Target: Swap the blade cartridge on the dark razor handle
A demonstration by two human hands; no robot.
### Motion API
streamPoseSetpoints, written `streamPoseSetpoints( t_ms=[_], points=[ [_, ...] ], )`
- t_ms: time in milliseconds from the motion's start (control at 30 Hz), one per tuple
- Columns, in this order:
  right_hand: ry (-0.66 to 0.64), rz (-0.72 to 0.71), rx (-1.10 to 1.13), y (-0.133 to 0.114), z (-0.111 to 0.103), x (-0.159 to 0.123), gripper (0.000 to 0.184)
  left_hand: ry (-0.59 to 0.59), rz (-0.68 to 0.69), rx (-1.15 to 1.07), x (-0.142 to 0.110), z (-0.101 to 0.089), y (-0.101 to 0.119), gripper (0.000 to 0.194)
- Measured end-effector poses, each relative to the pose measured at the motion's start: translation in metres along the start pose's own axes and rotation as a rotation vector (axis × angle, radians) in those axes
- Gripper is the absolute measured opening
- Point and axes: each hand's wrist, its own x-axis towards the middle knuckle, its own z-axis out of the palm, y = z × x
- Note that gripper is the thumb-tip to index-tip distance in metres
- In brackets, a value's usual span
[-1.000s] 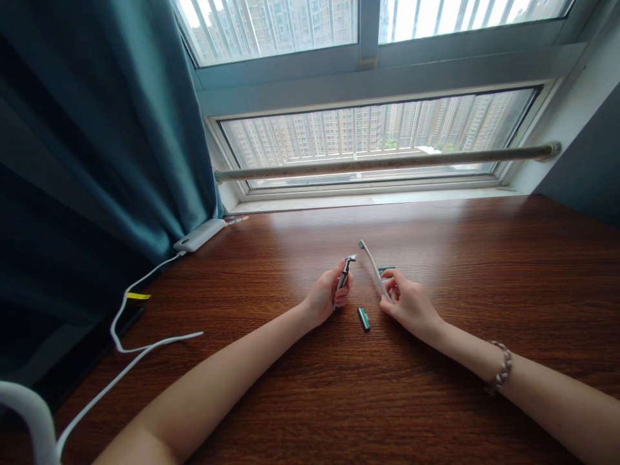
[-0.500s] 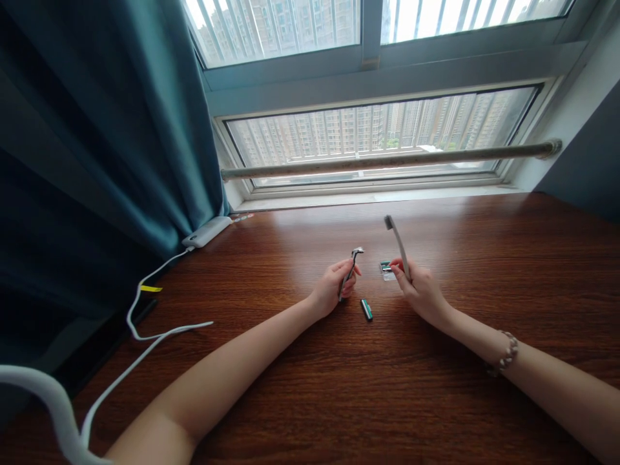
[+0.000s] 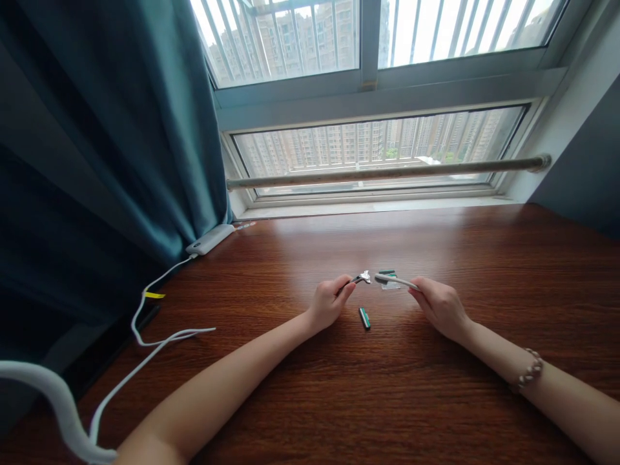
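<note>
My left hand [image 3: 329,301] is closed around a razor handle [image 3: 359,279], whose metal head points right. My right hand [image 3: 440,303] is closed around a white toothbrush [image 3: 394,279], held nearly level with its bristle end pointing left and almost touching the razor's head. Both tips meet above the wooden table [image 3: 387,387]. A green razor cartridge [image 3: 364,318] lies on the table between my hands. Another green cartridge in a clear holder [image 3: 387,276] lies just behind the toothbrush.
A white power bank [image 3: 210,239] lies at the back left by the teal curtain [image 3: 97,142], and its white cable [image 3: 159,336] runs along the table's left side. A metal rail [image 3: 387,172] crosses the window behind the table. A bead bracelet [image 3: 527,380] circles my right wrist.
The toothbrush swung from upright down to nearly level, its bristle end now next to the razor's head. The razor handle tilted down toward the right. The view shifted slightly.
</note>
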Motion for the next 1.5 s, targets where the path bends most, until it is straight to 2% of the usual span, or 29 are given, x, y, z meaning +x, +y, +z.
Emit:
streamPoseSetpoints(
  t_ms=[233, 367, 467, 633, 800, 967, 1067, 1267, 1367, 1433, 1500],
  points=[
    [-0.017, -0.053, 0.007, -0.003, -0.004, 0.001, 0.031, -0.098, 0.099, 0.053, -0.005, -0.001, -0.001, 0.028],
    [0.001, 0.029, -0.128, -0.001, 0.0, 0.002, 0.031, -0.131, 0.126, 0.021, -0.007, -0.002, 0.002, 0.028],
    [0.034, 0.082, -0.133, 0.0, 0.0, 0.002, 0.031, -0.123, 0.102, -0.026, -0.007, -0.003, 0.004, 0.029],
    [0.006, -0.063, -0.038, -0.004, -0.003, 0.001, 0.029, -0.111, 0.094, -0.019, -0.007, -0.003, 0.004, 0.029],
    [0.039, 0.035, -0.063, -0.004, -0.001, 0.001, 0.028, -0.109, 0.1, 0.011, -0.007, -0.004, 0.003, 0.029],
    [-0.021, -0.133, -0.019, -0.007, -0.002, 0.0, 0.026, -0.108, 0.08, 0.002, -0.007, -0.003, 0.003, 0.028],
    [-0.003, -0.043, -0.068, -0.007, -0.001, -0.001, 0.024, -0.104, 0.075, -0.013, -0.007, -0.003, 0.004, 0.029],
    [0.035, 0.014, -0.048, -0.006, 0.001, -0.002, 0.021, -0.064, 0.033, -0.048, -0.006, -0.003, 0.005, 0.028],
    [0.115, 0.116, 0.005, -0.008, 0.0, 0.0, 0.021, 0.003, -0.036, -0.119, -0.004, -0.003, 0.008, 0.027],
    [0.168, 0.14, 0.069, -0.009, -0.001, 0.001, 0.018, 0.034, -0.134, -0.262, -0.003, -0.001, 0.013, 0.024],
    [0.167, 0.085, 0.124, -0.01, -0.002, 0.0, 0.015, -0.032, -0.261, -0.523, -0.003, 0.003, 0.019, 0.023]
  ],
)
